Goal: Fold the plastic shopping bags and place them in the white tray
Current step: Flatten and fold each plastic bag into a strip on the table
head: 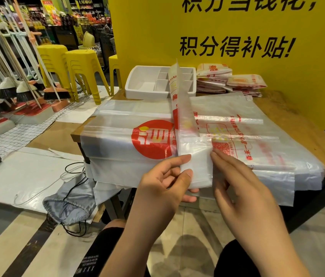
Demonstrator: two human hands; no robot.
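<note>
I hold a clear plastic bag folded into a long narrow strip [181, 108]; it rises from my hands toward the far side. My left hand [165, 182] pinches its near end between thumb and fingers. My right hand [235, 176] touches the same end from the right with nearly straight fingers. Beneath lies a stack of flat printed plastic bags [129, 136] with a red round logo, draped over the wooden table [289, 114]. The white tray [137, 84], divided into compartments, stands at the table's far edge, partly hidden by the strip.
A pile of folded bags [223, 80] lies right of the tray against a yellow wall. Yellow stools [81, 66] and brooms [17, 84] stand to the left. A grey drawstring bag [67, 204] with cords lies on the floor by the table's leg.
</note>
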